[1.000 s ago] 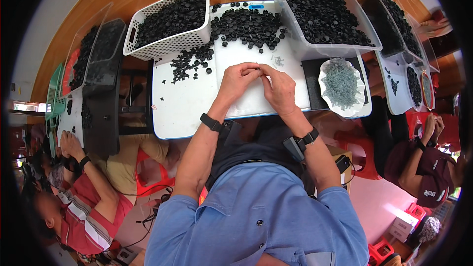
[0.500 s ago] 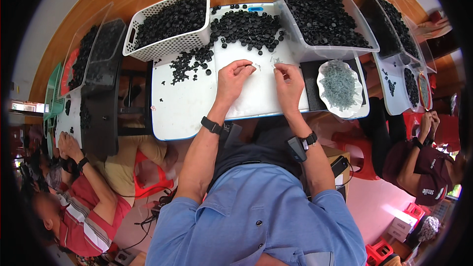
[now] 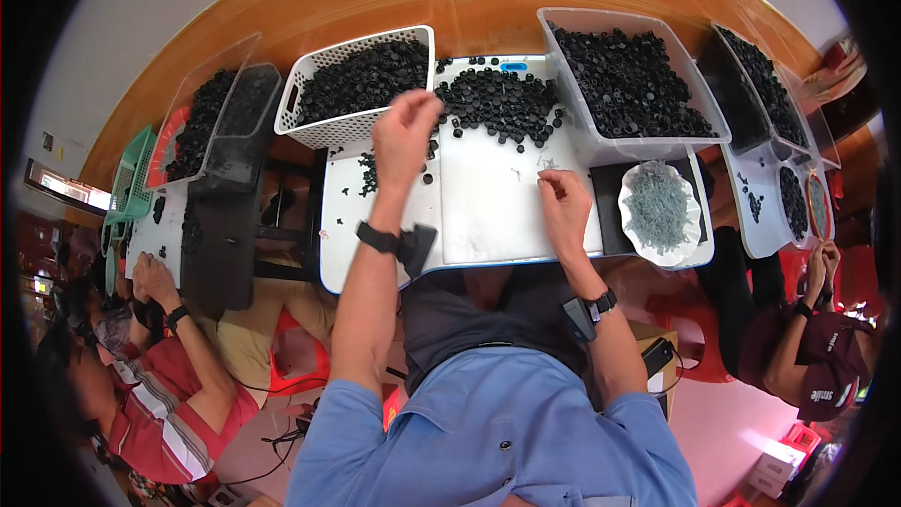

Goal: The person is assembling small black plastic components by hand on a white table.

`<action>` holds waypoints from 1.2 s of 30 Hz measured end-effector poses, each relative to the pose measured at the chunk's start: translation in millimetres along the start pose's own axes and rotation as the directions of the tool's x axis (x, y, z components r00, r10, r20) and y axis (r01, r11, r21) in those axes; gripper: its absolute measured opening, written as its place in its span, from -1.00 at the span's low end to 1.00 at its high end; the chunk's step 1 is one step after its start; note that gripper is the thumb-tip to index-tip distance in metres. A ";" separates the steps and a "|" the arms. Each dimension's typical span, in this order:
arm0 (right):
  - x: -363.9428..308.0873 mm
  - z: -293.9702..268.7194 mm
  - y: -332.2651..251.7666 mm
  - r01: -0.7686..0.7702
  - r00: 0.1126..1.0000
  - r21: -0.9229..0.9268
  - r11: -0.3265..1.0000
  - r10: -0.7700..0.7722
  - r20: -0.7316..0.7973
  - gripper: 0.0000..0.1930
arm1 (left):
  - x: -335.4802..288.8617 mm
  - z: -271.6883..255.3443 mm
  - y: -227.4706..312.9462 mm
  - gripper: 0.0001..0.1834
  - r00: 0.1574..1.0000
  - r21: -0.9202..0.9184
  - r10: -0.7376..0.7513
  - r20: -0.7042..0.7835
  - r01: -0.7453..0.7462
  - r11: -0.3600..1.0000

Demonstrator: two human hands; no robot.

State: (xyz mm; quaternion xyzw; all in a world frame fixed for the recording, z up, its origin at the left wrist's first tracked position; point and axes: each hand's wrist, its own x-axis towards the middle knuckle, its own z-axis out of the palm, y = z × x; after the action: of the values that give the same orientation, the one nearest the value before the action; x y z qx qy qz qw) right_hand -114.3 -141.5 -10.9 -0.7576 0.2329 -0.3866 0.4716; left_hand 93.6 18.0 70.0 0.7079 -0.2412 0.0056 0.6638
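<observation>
Over the front right side of the white perforated basket, my left hand is raised with its fingers curled together; whatever they hold is too small to make out. My right hand stays low over the white board, thumb and fingers pinched, their contents hidden. Just beyond its fingertips lie tiny pale pieces on the board. Round black caps are heaped at the board's far side. Smaller black parts lie left of them, partly behind my left hand.
A clear bin of black rings stands at the far right. A white fluted dish of small grey-green pieces sits on a black mat. Co-workers sit at tables on both sides, with a person's hands at the left.
My left hand has left the board's middle and risen up and left toward the basket. My right hand remains near the pale pieces. The whole view has tilted, so the table sits lower.
</observation>
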 end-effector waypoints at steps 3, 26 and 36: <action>-0.2 1.1 -1.7 -0.004 1.000 0.014 1.000 0.005 -0.010 -0.89 | 51.4 -26.3 9.6 -0.65 0.959 0.345 0.276 -0.068 -0.237 0.908; 1.2 2.2 -2.1 -0.034 0.999 -0.037 0.999 0.035 0.032 -0.87 | -38.7 73.7 -40.2 -0.78 0.964 0.478 -0.002 0.265 -0.129 0.869; 4.4 18.8 -0.7 0.218 0.975 -0.463 0.859 -0.171 0.141 -0.85 | -86.2 58.2 -27.9 -0.77 0.903 0.553 0.021 0.429 -0.280 0.785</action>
State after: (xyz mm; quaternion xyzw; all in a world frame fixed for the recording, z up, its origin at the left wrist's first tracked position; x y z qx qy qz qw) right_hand -96.5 -134.3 -13.5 -0.8872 0.2203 -0.3267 0.2402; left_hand 9.0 -8.0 8.7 0.8453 -0.4140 -0.0088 0.3377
